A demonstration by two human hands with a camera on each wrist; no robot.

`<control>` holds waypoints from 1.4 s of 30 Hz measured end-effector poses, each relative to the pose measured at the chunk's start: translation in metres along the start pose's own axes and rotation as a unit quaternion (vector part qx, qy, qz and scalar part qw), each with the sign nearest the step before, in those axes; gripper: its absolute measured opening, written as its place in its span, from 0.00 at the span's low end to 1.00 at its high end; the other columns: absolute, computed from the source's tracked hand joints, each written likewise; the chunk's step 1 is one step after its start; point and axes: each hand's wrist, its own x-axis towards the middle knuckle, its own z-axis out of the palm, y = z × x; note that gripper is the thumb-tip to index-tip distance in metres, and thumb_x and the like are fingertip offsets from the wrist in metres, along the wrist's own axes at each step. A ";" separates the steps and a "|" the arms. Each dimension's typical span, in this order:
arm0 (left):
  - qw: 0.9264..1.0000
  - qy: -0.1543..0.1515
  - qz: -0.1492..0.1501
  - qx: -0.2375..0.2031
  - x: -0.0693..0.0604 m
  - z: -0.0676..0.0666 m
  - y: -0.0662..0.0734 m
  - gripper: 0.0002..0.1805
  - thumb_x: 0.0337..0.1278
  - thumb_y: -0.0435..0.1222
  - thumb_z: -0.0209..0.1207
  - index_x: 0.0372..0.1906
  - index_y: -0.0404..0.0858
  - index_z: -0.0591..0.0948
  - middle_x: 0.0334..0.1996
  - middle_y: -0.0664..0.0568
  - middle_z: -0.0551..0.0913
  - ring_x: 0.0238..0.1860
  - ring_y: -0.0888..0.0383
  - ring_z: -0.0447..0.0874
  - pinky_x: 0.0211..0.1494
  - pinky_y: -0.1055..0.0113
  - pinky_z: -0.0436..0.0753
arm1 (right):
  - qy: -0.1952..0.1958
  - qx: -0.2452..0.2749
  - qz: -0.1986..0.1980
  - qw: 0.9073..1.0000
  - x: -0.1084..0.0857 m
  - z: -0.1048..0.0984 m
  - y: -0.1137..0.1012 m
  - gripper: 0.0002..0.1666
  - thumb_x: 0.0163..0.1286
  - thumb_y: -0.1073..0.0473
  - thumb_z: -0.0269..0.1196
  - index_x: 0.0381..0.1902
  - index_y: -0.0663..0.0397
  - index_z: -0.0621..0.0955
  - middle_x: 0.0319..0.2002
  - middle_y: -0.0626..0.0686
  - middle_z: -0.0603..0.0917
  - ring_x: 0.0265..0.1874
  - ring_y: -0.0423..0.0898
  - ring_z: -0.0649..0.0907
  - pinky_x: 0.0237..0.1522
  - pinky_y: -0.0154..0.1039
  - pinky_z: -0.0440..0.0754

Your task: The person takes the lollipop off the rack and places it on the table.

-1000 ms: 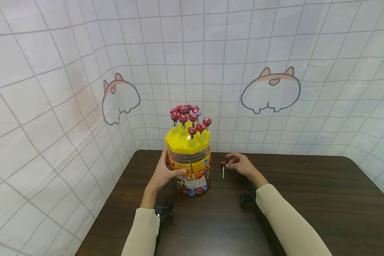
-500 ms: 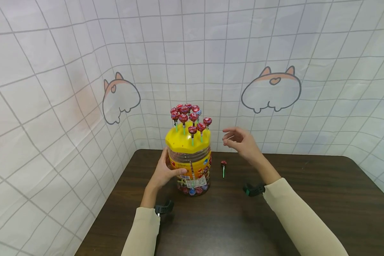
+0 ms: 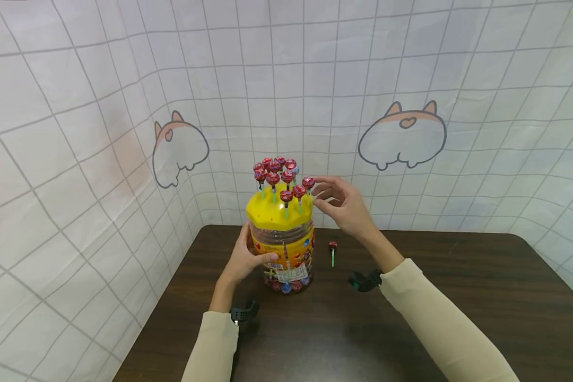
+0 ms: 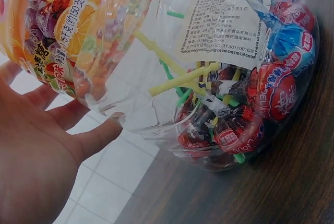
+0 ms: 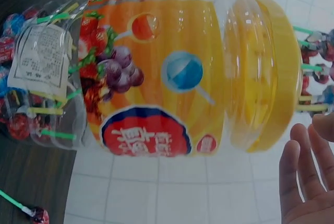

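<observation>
The person's left hand (image 3: 241, 260) is partly closed about the clear plastic jar with a printed yellow-and-orange wrapper (image 3: 293, 252), its thumb laid across the front and its fingers round the side, a hold that probably serves to steady the jar upright. The broad yellow plastic lid with a scalloped edge (image 3: 267, 213) caps the jar above this hand, so the grip leaves the whole top free. From the lid rise round red-wrapped lollipops on pale green sticks (image 3: 273, 179), standing heads up, apparently because holes in the lid carry the sticks. Below the left thumb, more wrapped lollipops at the jar's bottom (image 4: 276, 92) likely add weight that helps it stand firm. The right hand (image 3: 344, 207) is at the lid's right edge, thumb and fingers bent but parted, seemingly with nothing in its grasp; the outermost red lollipop (image 3: 308, 183) is right at its fingertips, and whether they touch it cannot be told. Below the right hand, a loose red lollipop with a green stick (image 3: 332, 253) lies on the dark brown wood-grain table (image 3: 410, 302), apart from the jar and within easy reach
</observation>
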 end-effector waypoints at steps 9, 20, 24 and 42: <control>1.000 0.003 0.001 0.002 0.000 0.001 0.001 0.49 0.57 0.37 0.73 0.77 0.54 0.56 0.69 0.48 0.70 0.66 0.51 0.76 0.70 0.48 0.78 | 0.003 0.008 -0.027 1.000 0.009 0.009 -0.006 0.29 0.70 0.70 0.65 0.68 0.63 0.74 0.51 0.64 0.84 0.44 0.59 0.86 0.45 0.32 0.87; 1.000 0.008 -0.007 0.007 0.001 0.002 0.001 0.50 0.56 0.38 0.74 0.77 0.56 0.56 0.69 0.49 0.70 0.67 0.50 0.75 0.70 0.47 0.78 | 0.009 0.004 -0.032 0.999 0.009 0.010 -0.008 0.29 0.69 0.71 0.65 0.67 0.56 0.76 0.49 0.64 0.84 0.42 0.60 0.86 0.38 0.33 0.87; 1.000 0.010 -0.009 0.009 0.000 0.000 -0.001 0.50 0.56 0.37 0.74 0.77 0.56 0.56 0.69 0.49 0.70 0.67 0.49 0.75 0.70 0.47 0.78 | 0.015 0.013 -0.035 0.999 0.010 0.012 -0.006 0.29 0.68 0.71 0.65 0.67 0.56 0.76 0.49 0.64 0.84 0.41 0.62 0.85 0.39 0.33 0.87; 1.000 0.002 -0.001 0.008 -0.001 0.000 -0.001 0.50 0.56 0.40 0.74 0.77 0.57 0.56 0.69 0.49 0.70 0.67 0.49 0.75 0.70 0.48 0.78 | 0.050 0.027 -0.050 0.997 0.014 0.002 -0.021 0.30 0.67 0.73 0.64 0.67 0.56 0.77 0.46 0.63 0.83 0.33 0.51 0.85 0.33 0.32 0.86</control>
